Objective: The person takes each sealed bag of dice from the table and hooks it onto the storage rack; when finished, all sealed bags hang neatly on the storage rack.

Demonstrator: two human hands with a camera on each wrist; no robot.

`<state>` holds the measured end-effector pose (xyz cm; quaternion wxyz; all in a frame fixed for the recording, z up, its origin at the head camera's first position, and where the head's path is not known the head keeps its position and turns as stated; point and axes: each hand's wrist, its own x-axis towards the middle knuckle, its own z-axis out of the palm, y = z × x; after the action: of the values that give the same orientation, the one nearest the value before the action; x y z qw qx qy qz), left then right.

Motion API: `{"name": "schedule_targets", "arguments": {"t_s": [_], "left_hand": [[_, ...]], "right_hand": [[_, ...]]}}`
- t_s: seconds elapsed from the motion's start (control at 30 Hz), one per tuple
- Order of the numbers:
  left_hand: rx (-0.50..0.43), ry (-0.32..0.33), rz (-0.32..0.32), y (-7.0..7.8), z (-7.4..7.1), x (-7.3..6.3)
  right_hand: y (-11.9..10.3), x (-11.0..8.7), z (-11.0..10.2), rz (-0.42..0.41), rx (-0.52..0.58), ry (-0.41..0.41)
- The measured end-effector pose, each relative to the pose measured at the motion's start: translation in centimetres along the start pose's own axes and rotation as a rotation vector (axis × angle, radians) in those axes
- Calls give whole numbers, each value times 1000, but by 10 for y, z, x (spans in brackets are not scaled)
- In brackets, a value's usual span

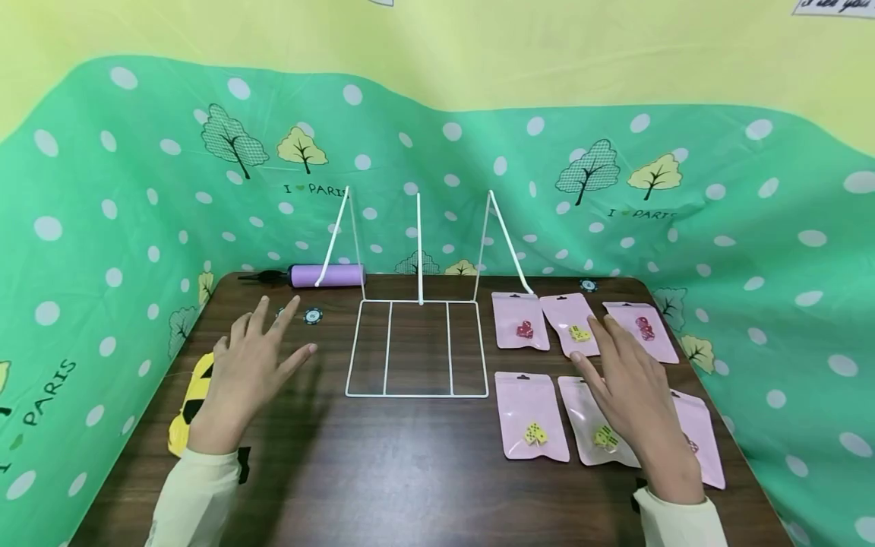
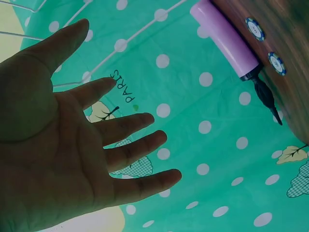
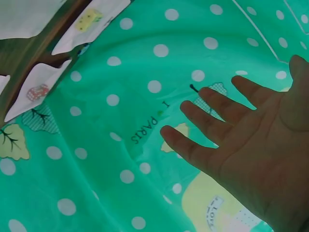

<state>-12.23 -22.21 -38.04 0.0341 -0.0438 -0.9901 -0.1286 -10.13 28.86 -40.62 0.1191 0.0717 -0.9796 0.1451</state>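
Note:
My left hand (image 1: pixel 246 372) hovers over the left part of the table with fingers spread and holds nothing. Partly behind it lies a yellow and black object (image 1: pixel 194 399), its kind hidden. On the right, my right hand (image 1: pixel 632 391) hangs above pink zip bags, fingers extended, nothing in it. Each bag shows small dice: red ones in the back left bag (image 1: pixel 519 323) and back right bag (image 1: pixel 649 334), yellow ones in the back middle bag (image 1: pixel 567 308), front left bag (image 1: pixel 529 403) and front middle bag (image 1: pixel 581 403). My right hand partly covers the front right bag (image 1: pixel 704 441).
A white wire rack (image 1: pixel 417 396) stands mid-table with upright prongs. Behind my left hand lie a purple hand pump (image 1: pixel 335 276) with a black nozzle and a poker chip (image 1: pixel 312 316). Another chip (image 1: pixel 588 286) lies at the back right. A green dotted curtain (image 1: pixel 437 152) surrounds the table.

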Motion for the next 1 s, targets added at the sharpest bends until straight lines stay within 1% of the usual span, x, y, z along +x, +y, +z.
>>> {"name": "schedule_targets", "arguments": {"t_s": [0.3,0.5,0.6,0.77,0.87,1.0], "left_hand": [[-11,-25,-1,-2,7,-2],[-19,-84,9,-3,13,-3],[-30,-100,19,-1,18,-2],[-34,-93,35,2,26,-1],[-51,-94,42,4,31,-1],[-61,-93,60,6,37,-2]], "right_hand": [[10,-9,8,29,-35,-6],[15,-17,15,41,-30,-25],[17,-21,18,44,3,-26],[19,-27,24,59,75,-32],[19,-31,27,81,122,-44],[19,-37,33,96,162,-54]]}}
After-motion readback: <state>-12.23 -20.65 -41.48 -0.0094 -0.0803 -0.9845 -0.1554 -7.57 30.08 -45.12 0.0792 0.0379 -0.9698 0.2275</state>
